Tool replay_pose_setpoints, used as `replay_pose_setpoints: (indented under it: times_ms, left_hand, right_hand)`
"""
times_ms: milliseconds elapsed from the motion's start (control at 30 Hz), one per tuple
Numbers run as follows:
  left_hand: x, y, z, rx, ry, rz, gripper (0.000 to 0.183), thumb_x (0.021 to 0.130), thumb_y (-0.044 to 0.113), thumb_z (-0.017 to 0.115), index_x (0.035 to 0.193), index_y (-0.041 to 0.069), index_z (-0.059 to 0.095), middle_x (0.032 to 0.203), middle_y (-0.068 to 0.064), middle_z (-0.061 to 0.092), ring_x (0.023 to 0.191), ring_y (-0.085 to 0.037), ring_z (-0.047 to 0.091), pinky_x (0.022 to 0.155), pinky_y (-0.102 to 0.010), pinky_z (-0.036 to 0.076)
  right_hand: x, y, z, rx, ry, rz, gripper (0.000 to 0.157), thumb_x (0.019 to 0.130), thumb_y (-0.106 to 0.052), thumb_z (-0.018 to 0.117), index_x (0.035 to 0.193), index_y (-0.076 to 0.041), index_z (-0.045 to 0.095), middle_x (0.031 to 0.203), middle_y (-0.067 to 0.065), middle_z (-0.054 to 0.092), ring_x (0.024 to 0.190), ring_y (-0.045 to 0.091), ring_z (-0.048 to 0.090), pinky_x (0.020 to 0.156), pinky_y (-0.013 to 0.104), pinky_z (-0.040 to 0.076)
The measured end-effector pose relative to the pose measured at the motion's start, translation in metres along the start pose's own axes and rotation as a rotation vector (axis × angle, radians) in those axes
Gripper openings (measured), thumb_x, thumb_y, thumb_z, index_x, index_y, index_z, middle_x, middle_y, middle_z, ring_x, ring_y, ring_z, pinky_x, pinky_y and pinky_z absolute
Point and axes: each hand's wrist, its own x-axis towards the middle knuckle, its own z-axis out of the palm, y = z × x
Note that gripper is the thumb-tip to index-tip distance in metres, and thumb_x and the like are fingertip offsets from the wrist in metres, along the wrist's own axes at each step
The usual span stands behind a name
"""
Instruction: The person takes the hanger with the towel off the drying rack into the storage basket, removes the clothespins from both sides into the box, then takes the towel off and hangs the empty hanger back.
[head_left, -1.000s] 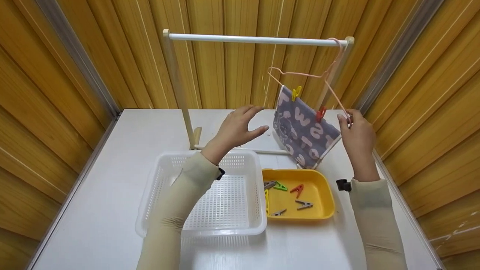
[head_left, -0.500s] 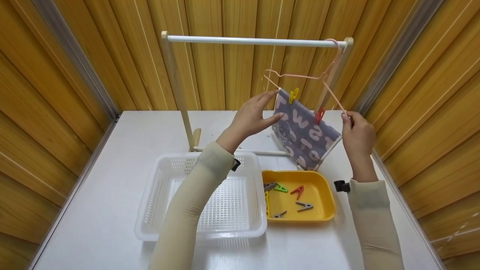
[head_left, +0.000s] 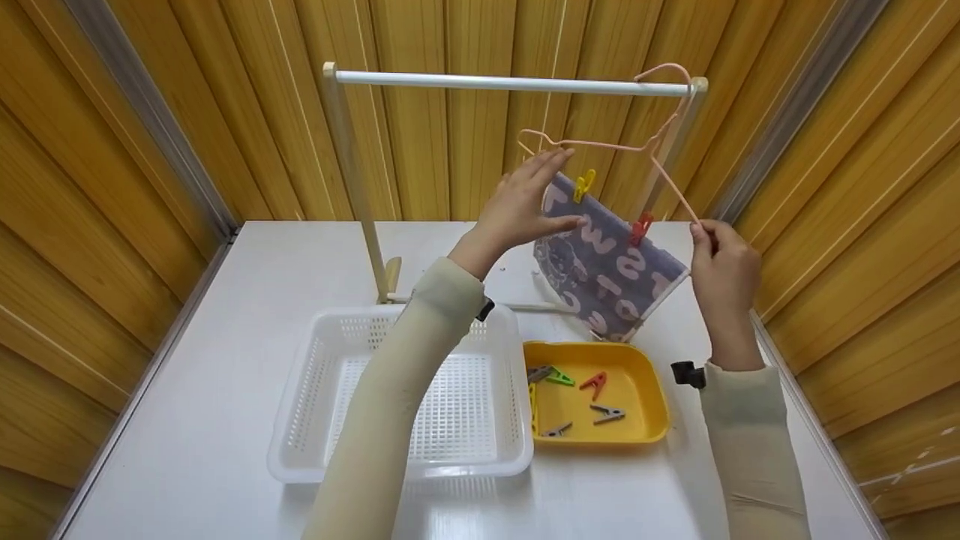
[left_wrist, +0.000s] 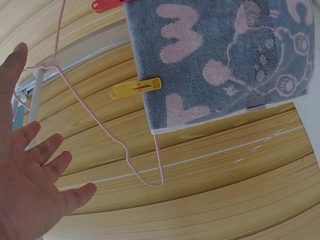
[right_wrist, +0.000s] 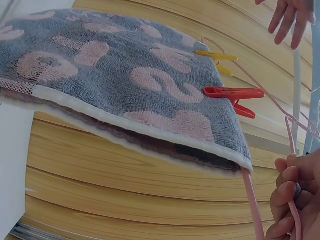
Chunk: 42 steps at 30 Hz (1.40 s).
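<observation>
A pink wire hanger (head_left: 600, 144) bears a folded grey-blue towel (head_left: 622, 277) with pink letters, tilted down to the right. Yellow (head_left: 584, 185) and red clothespins (head_left: 641, 228) clip the towel's top edge over the hanger's bar. My right hand (head_left: 726, 262) pinches the hanger's right end; in the right wrist view its fingers (right_wrist: 286, 192) curl round the wire. Beside the towel's upper left corner is my left hand (head_left: 517, 206), fingers spread; the left wrist view shows this hand (left_wrist: 30, 180) holding nothing. The hanger's hook rises above the white rail (head_left: 487, 81) near its right end.
A white perforated basket (head_left: 401, 471) stands in front of the rack's wooden post (head_left: 352, 172). Right of it, a yellow tray (head_left: 637, 375) contains several clothespins, among them a grey one (head_left: 609, 413). Wood-patterned walls (head_left: 450, 150) enclose the white table (head_left: 187, 412).
The hook, earlier over the rail, has lifted above it. My left hand has moved up and right to the towel's upper left corner. The right hand keeps its pinch on the hanger.
</observation>
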Motion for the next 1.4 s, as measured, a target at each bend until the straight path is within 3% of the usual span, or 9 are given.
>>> replay_pose_setpoints:
  times_ms: [200,300,400,633,833,1133,1300,1400]
  left_hand:
    - [0.009,-0.001,-0.004,0.041,0.009,-0.034,0.095,0.089,0.053,0.075,0.164,0.027,0.023,0.173,0.000,0.023,0.162,-0.024,0.016,0.132,-0.058,0.005]
    - [0.012,-0.003,-0.007,0.090,0.010,-0.044,0.094,0.089,0.054,0.074,0.164,0.028,0.022,0.173,0.000,0.023,0.163,-0.025,0.012,0.130,-0.061,-0.006]
    - [0.014,-0.005,-0.011,0.115,0.036,-0.056,0.085,0.094,0.054,0.067,0.163,0.027,0.026,0.171,-0.001,0.028,0.162,-0.025,0.016,0.129,-0.060,-0.010]
    - [0.011,-0.007,-0.021,0.096,0.147,-0.057,0.050,0.106,0.041,0.048,0.153,0.021,0.047,0.154,-0.003,0.055,0.149,-0.023,0.045,0.133,-0.055,0.003]
    - [0.002,-0.009,-0.030,0.117,0.248,0.058,0.036,0.105,0.032,0.053,0.132,0.012,0.066,0.130,-0.007,0.071,0.128,-0.025,0.063,0.132,-0.048,0.018]
    - [-0.018,-0.007,-0.044,0.174,0.331,0.226,0.032,0.106,0.028,0.053,0.118,0.004,0.070,0.113,-0.010,0.076,0.110,-0.027,0.071,0.127,-0.047,0.032]
    - [-0.027,-0.005,-0.051,0.213,0.358,0.260,0.031,0.106,0.027,0.052,0.117,0.004,0.070,0.112,-0.010,0.077,0.103,-0.028,0.071,0.107,-0.040,0.052]
    - [-0.032,-0.002,-0.055,0.246,0.376,0.283,0.032,0.107,0.027,0.051,0.115,0.004,0.070,0.108,-0.011,0.077,0.095,-0.028,0.071,0.090,-0.038,0.057]
  right_hand:
    - [-0.003,-0.002,-0.008,0.055,0.021,-0.085,0.022,0.099,-0.012,0.067,0.106,0.008,0.074,0.084,0.028,0.071,0.066,-0.011,0.036,0.062,0.006,0.029]
    - [-0.004,-0.004,-0.011,0.090,0.037,-0.128,0.021,0.098,-0.010,0.068,0.103,0.010,0.074,0.082,0.029,0.071,0.066,-0.013,0.036,0.063,0.004,0.029]
    - [-0.005,-0.007,-0.013,0.116,0.059,-0.154,0.021,0.097,-0.009,0.069,0.101,0.011,0.074,0.081,0.030,0.071,0.066,-0.014,0.037,0.064,0.002,0.030]
    - [-0.004,-0.012,-0.019,0.138,0.089,-0.230,0.018,0.093,-0.004,0.072,0.097,0.013,0.073,0.081,0.031,0.071,0.068,-0.019,0.036,0.065,0.000,0.030]
    - [-0.003,-0.014,-0.022,0.162,0.095,-0.281,0.016,0.093,0.000,0.071,0.096,0.015,0.072,0.082,0.033,0.071,0.070,-0.025,0.037,0.067,-0.003,0.032]
    - [-0.005,-0.025,-0.030,0.203,0.120,-0.298,0.014,0.091,0.002,0.072,0.096,0.016,0.072,0.082,0.034,0.071,0.072,-0.027,0.041,0.069,-0.003,0.035]
    - [-0.006,-0.030,-0.033,0.224,0.137,-0.304,0.013,0.090,0.003,0.073,0.095,0.015,0.073,0.082,0.034,0.071,0.073,-0.026,0.043,0.070,-0.003,0.035]
    - [-0.006,-0.033,-0.034,0.233,0.146,-0.310,0.012,0.090,0.003,0.073,0.094,0.015,0.073,0.082,0.033,0.071,0.074,-0.026,0.043,0.071,-0.003,0.036]
